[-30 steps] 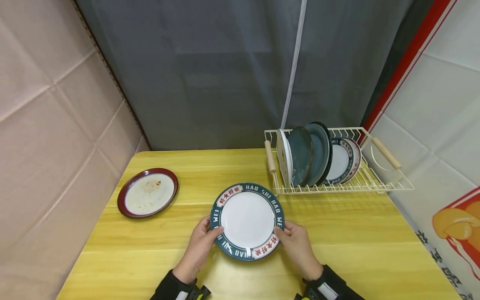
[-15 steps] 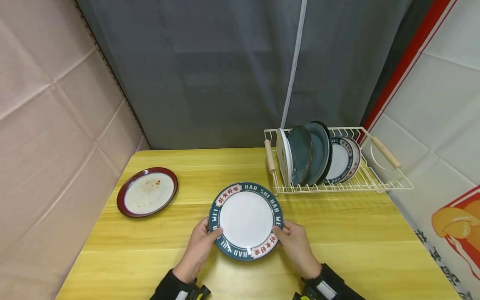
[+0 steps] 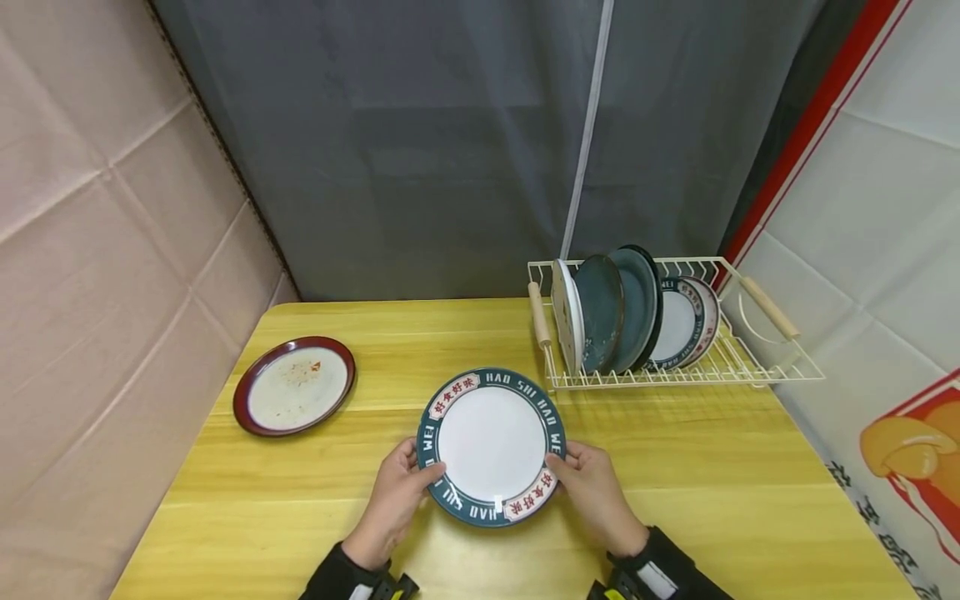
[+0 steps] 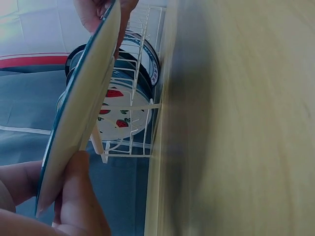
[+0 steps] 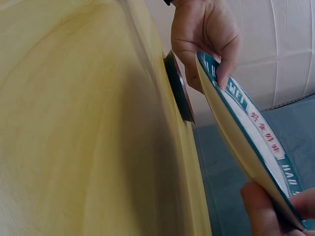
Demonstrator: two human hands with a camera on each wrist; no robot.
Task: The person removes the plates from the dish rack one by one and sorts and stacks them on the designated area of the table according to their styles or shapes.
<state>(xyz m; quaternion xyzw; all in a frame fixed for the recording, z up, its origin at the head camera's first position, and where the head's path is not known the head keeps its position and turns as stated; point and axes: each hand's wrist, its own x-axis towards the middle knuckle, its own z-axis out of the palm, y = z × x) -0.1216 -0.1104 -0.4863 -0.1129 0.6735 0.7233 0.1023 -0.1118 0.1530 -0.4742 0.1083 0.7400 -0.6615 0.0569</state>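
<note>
Left hand [image 3: 395, 493] and right hand [image 3: 597, 492] hold a plate [image 3: 491, 442] aloft, fingers [image 3: 406, 451] clamped on opposite edges.

"How do the arms lie?"

"Both reach forward from the bottom edge and slant inward, the left in a black cloth sleeve [image 3: 335, 575], the right in a matching black sleeve [image 3: 678, 573]."

"And the bare left hand [image 3: 400, 492]?"

"It pinches, its thumb [image 3: 430, 473] on top and pointing inward; the left wrist view shows its fingers [image 4: 78, 184] beneath."

"The bare right hand [image 3: 597, 493]?"

"Nearly a mirror of it: thumb [image 3: 559, 467] over the top, pointing toward the other hand, with fingers [image 5: 257, 204] underneath, as the right wrist view shows."

"How do they stand to each other?"

"Apart, and about level."
</note>
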